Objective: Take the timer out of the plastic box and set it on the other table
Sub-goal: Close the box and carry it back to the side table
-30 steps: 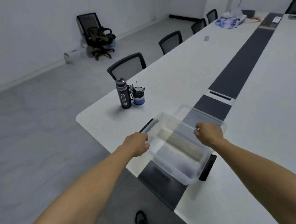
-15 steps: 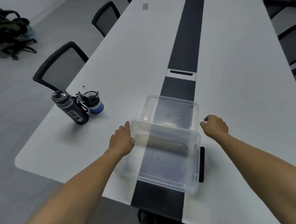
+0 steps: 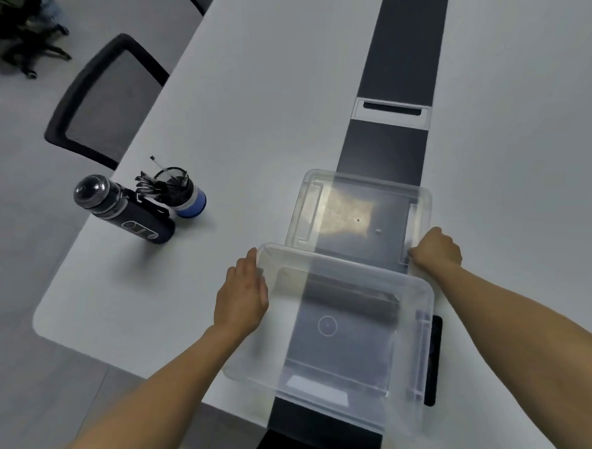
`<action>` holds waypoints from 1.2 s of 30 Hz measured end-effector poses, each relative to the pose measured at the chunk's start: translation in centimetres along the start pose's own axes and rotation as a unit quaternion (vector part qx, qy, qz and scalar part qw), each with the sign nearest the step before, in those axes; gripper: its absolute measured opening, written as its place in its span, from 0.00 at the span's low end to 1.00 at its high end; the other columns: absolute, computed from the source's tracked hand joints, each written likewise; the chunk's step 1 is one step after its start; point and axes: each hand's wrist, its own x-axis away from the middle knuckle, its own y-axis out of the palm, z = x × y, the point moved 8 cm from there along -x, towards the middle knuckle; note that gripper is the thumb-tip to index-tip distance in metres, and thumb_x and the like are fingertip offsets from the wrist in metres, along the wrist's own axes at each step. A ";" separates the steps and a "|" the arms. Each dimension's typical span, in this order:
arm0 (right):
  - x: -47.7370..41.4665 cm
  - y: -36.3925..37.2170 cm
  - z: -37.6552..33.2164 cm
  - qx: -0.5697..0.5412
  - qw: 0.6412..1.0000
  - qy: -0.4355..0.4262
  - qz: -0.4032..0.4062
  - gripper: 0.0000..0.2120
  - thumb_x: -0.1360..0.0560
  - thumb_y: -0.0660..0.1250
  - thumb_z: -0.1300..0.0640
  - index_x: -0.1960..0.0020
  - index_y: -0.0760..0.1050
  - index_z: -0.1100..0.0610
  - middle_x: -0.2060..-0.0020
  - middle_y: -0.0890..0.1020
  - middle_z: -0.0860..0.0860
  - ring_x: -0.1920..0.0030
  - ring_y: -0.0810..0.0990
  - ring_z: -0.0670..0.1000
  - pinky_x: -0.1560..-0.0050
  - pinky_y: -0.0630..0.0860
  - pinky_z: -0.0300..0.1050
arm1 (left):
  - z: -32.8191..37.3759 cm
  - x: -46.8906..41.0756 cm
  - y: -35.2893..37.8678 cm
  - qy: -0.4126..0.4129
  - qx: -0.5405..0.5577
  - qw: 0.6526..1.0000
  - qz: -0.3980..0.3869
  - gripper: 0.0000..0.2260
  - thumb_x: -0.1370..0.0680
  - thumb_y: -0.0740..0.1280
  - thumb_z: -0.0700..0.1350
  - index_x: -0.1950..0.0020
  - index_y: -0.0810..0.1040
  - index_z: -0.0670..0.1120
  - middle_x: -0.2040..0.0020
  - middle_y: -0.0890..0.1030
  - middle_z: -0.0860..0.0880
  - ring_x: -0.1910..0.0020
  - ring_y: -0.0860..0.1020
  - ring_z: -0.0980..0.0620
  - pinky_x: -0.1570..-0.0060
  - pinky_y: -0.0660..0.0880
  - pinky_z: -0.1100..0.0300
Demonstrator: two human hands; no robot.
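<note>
1. a clear plastic box (image 3: 333, 332) is sitting at the near end of a long white table (image 3: 259, 119), straddling the dark strip (image 3: 399, 58) that is running down the table's middle; it is standing open, with no lid on it.
2. nothing like a timer is showing inside the box; through its clear floor only the strip and the table are coming through, so i cannot tell where the timer is.
3. a black bar (image 3: 433, 360) is lying just beside the box's right wall.
4. the person's left hand (image 3: 241, 297) is lying flat against the box's left wall near the far left corner, fingers straight and together, gripping nothing.
5. the right hand (image 3: 435, 252) is curling into a loose fist at the near right corner of the clear lid (image 3: 358, 214), touching its edge; whether it is actually pinching the lid i cannot tell.
6. that lid is lying flat on the table just beyond the box, its near edge tucked behind the box's far rim.
7. to the left, well apart from the box, a dark bottle (image 3: 124, 208) is standing next to a pen cup (image 3: 178, 192) with a blue band.
8. farther left, a black mesh chair (image 3: 102, 101) is standing pushed up to the table's edge.
9. farther along the strip, a white-framed cable slot (image 3: 391, 109) is sitting.
</note>
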 end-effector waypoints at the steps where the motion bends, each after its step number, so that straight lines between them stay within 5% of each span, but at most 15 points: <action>1: -0.2 0.0 0.0 -0.007 1.000 0.003 -0.002 0.20 0.26 0.72 0.55 0.40 0.69 0.63 0.48 0.78 0.61 0.49 0.79 0.62 0.59 0.71 0.46 | -0.1 0.0 -0.1 -0.001 0.004 1.000 0.001 0.22 0.19 0.58 0.46 0.25 0.59 0.49 0.39 0.75 0.47 0.46 0.75 0.47 0.53 0.78 0.53; 8: -1.4 -1.6 0.6 -0.115 0.993 0.031 0.022 0.16 0.25 0.67 0.49 0.59 0.72 0.62 0.64 0.77 0.57 0.66 0.75 0.56 0.68 0.69 0.42 | -1.1 -0.7 -0.1 0.002 0.012 1.000 0.002 0.22 0.19 0.57 0.47 0.25 0.59 0.48 0.38 0.76 0.47 0.46 0.77 0.47 0.52 0.79 0.51; 16: 1.0 -6.3 -1.3 -0.396 0.910 0.076 0.099 0.13 0.23 0.60 0.51 0.51 0.74 0.62 0.53 0.82 0.58 0.55 0.81 0.59 0.57 0.76 0.49 | -0.4 -0.2 0.3 0.020 0.026 0.999 0.000 0.22 0.19 0.57 0.46 0.25 0.60 0.47 0.37 0.74 0.46 0.44 0.75 0.44 0.53 0.77 0.52; 22: 6.5 -8.4 -0.6 -0.461 0.878 0.078 0.099 0.12 0.22 0.65 0.53 0.45 0.74 0.62 0.49 0.83 0.58 0.52 0.83 0.58 0.57 0.77 0.47 | -0.3 -0.3 -0.2 0.036 0.059 0.997 -0.044 0.19 0.18 0.54 0.52 0.28 0.65 0.47 0.36 0.74 0.45 0.42 0.74 0.43 0.44 0.75 0.48; 25: 11.1 -7.0 -0.4 -0.474 0.878 0.042 0.061 0.12 0.21 0.66 0.51 0.46 0.73 0.59 0.59 0.83 0.56 0.59 0.82 0.55 0.51 0.78 0.51 | -0.2 -0.7 -2.3 0.028 0.133 0.989 -0.050 0.19 0.17 0.48 0.52 0.43 0.74 0.44 0.44 0.79 0.44 0.48 0.75 0.43 0.45 0.72 0.49; 27: 13.8 -5.6 0.1 -0.478 0.877 0.033 0.046 0.11 0.21 0.66 0.51 0.46 0.73 0.59 0.63 0.82 0.54 0.63 0.81 0.53 0.51 0.77 0.50 | -0.9 -1.4 -3.7 -0.030 0.267 0.962 -0.053 0.18 0.18 0.48 0.48 0.53 0.72 0.40 0.52 0.78 0.43 0.53 0.73 0.43 0.50 0.69 0.50; 32: 19.7 -2.4 2.8 -0.484 0.872 0.042 0.054 0.11 0.20 0.65 0.53 0.45 0.75 0.61 0.64 0.80 0.55 0.67 0.79 0.51 0.59 0.75 0.45 | -2.2 -1.2 -5.0 -0.141 0.485 0.856 -0.107 0.11 0.22 0.56 0.50 0.53 0.74 0.44 0.57 0.80 0.41 0.60 0.75 0.41 0.57 0.73 0.50; 36: 23.3 -0.8 5.1 -0.440 0.892 0.038 0.093 0.11 0.20 0.64 0.54 0.46 0.77 0.63 0.62 0.78 0.54 0.68 0.77 0.50 0.70 0.71 0.42 | -1.6 1.1 -4.4 -0.056 0.369 0.918 -0.133 0.10 0.23 0.65 0.48 0.57 0.78 0.41 0.59 0.78 0.45 0.59 0.74 0.43 0.55 0.75 0.51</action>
